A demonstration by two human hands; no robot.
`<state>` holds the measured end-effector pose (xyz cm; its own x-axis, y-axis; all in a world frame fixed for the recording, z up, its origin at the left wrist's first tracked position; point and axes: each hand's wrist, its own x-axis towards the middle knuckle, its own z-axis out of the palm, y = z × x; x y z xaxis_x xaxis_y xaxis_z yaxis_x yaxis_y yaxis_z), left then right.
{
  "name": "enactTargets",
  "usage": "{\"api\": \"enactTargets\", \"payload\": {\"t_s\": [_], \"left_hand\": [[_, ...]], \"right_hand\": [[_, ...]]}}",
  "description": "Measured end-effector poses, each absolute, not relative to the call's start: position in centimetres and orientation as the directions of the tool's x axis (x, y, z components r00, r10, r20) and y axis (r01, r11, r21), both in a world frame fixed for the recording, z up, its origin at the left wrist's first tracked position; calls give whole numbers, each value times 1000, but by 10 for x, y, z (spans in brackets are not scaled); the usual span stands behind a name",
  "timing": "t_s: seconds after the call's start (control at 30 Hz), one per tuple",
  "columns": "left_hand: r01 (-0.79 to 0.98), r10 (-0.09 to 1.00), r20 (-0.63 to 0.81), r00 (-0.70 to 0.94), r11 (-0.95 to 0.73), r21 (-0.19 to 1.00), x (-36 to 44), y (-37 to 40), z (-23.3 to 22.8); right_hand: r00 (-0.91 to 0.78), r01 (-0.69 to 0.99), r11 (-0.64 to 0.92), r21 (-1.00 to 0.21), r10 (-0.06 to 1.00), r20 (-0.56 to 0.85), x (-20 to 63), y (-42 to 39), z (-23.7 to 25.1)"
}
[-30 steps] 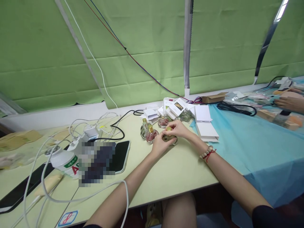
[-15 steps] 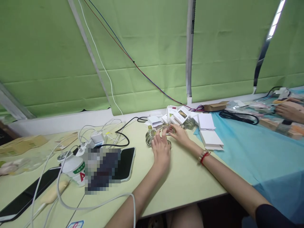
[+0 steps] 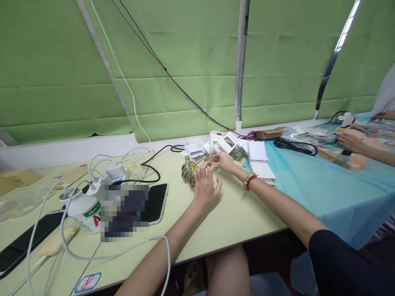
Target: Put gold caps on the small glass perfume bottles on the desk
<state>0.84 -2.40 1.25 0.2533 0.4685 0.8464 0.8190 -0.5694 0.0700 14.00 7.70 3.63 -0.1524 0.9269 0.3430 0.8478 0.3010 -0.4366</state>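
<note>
Two round glass bottles with gold tops stand side by side on the table, the rear bottle (image 3: pixel 184 173) and the front bottle (image 3: pixel 191 181). My left hand (image 3: pixel 205 185) is right beside the front bottle, fingers spread and thumb held apart; its fingertips partly hide that bottle. Farther back, my right hand (image 3: pixel 224 161) has its fingers closed at another glass bottle (image 3: pixel 211 156), which they largely cover. A rounded clear bottle (image 3: pixel 237 153) lies behind my right hand, against small white boxes (image 3: pixel 222 143).
White cartons (image 3: pixel 258 152) lie on a blue cloth (image 3: pixel 296 181). To the left are a phone (image 3: pixel 158 203), a white bottle (image 3: pixel 83 209), a power strip (image 3: pixel 100 183) and tangled cables. A white cable crosses near my left forearm. Another person's hand (image 3: pixel 352 142) works at far right.
My left hand's fingers have spread, the thumb coming away from the bottles. The front bottle's gold top now shows beside the rear one. The whole view has shifted slightly to the right.
</note>
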Motion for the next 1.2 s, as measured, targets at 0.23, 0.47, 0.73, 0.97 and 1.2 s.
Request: {"api": "enactTargets", "payload": {"t_s": [0.23, 0.47, 0.73, 0.97, 1.2], "left_hand": [[615, 536, 805, 256, -732, 292, 11, -23, 9], [487, 749, 622, 227, -641, 593, 18, -26, -2], [122, 941, 286, 183, -310, 943, 26, -21, -8], [3, 968, 198, 152, -201, 980, 26, -23, -2], [1, 974, 193, 122, -194, 981, 27, -23, -4]], "right_hand": [[-521, 694, 504, -514, 844, 124, 173, 74, 49], [-641, 620, 536, -573, 767, 24, 219, 38, 53], [-424, 803, 429, -413, 899, 110, 237, 46, 15], [-89, 900, 205, -385, 951, 297, 189, 73, -6], [19, 960, 63, -271, 957, 289, 184, 76, -11]]}}
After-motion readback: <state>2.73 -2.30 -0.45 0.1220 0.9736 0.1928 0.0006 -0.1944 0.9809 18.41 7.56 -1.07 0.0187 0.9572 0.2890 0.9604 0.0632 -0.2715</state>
